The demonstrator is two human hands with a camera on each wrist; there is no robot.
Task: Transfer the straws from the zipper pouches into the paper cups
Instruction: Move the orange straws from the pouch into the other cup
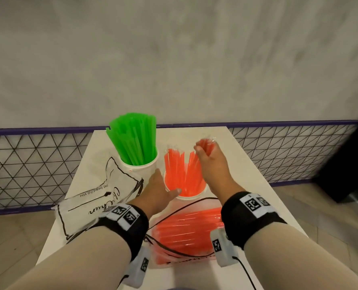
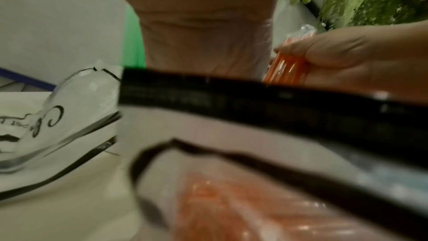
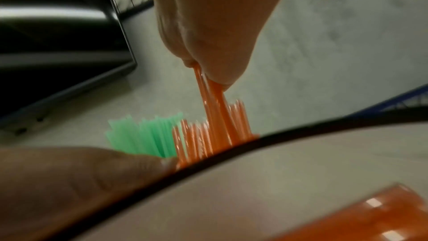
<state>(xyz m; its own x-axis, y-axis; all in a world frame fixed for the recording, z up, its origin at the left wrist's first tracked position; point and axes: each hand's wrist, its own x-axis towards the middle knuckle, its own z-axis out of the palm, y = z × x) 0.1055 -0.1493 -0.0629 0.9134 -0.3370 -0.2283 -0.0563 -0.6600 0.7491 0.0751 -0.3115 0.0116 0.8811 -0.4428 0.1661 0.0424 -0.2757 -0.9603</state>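
Two white paper cups stand mid-table. The far cup (image 1: 140, 167) is packed with green straws (image 1: 135, 139). The near cup (image 1: 191, 196) holds orange straws (image 1: 178, 170). My left hand (image 1: 163, 186) grips this cup from its left, thumb at the rim. My right hand (image 1: 205, 152) pinches a small bundle of wrapped orange straws (image 3: 212, 102) whose lower ends sit among those in the cup. A clear zipper pouch (image 1: 186, 237) with orange straws lies near me, partly under my wrists. An empty pouch (image 1: 94, 197) lies to the left.
The white table (image 1: 247, 164) is narrow, with its left and right edges close to the cups. Behind it run a black wire-mesh fence (image 1: 27, 164) and a grey wall. A dark object (image 1: 345, 164) stands on the floor at right.
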